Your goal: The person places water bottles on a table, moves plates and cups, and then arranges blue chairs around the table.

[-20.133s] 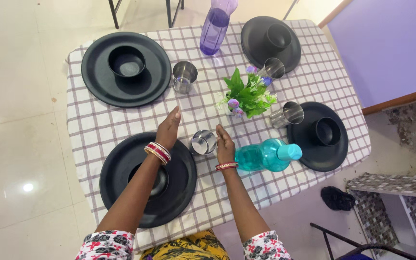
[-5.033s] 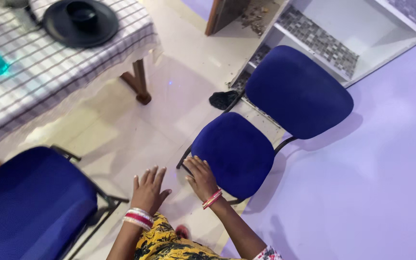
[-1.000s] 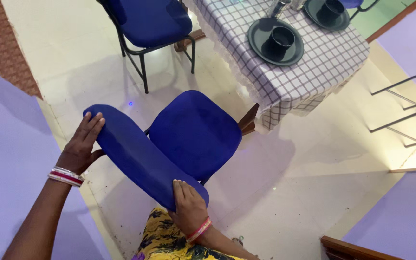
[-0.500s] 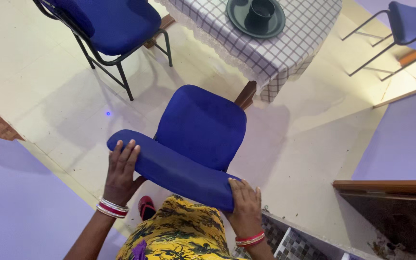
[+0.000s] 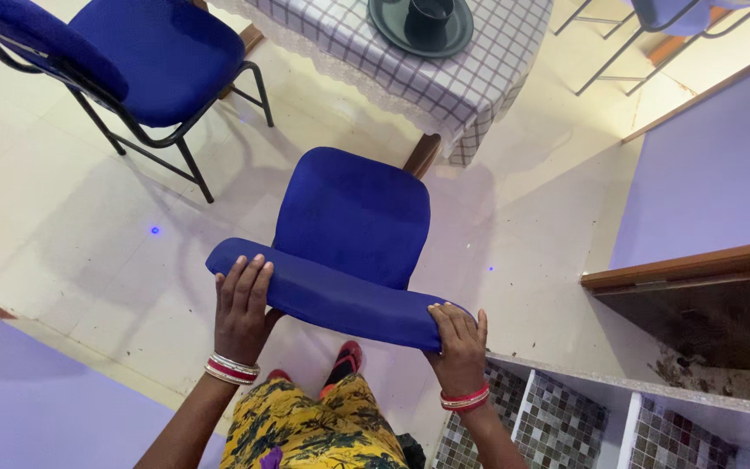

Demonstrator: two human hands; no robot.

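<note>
Both hands grip the top edge of the blue chair's backrest (image 5: 340, 300): the left hand (image 5: 240, 308) lies flat over its left end, fingers curled across the padding; the right hand (image 5: 459, 347) clasps its right end, thumb underneath, as far as I can tell. The chair's seat (image 5: 353, 213) sits at twelve o'clock from the hands, pointing toward the table (image 5: 444, 78) with the checked cloth; on that cloth a black plate (image 5: 384, 22) carries a black bowl (image 5: 427, 10). At ten o'clock stands a second blue chair (image 5: 149, 52) on black legs; at four o'clock runs a mosaic-tiled shelf unit (image 5: 566, 417); a red sandal (image 5: 346, 356) shows just below the backrest.
</note>
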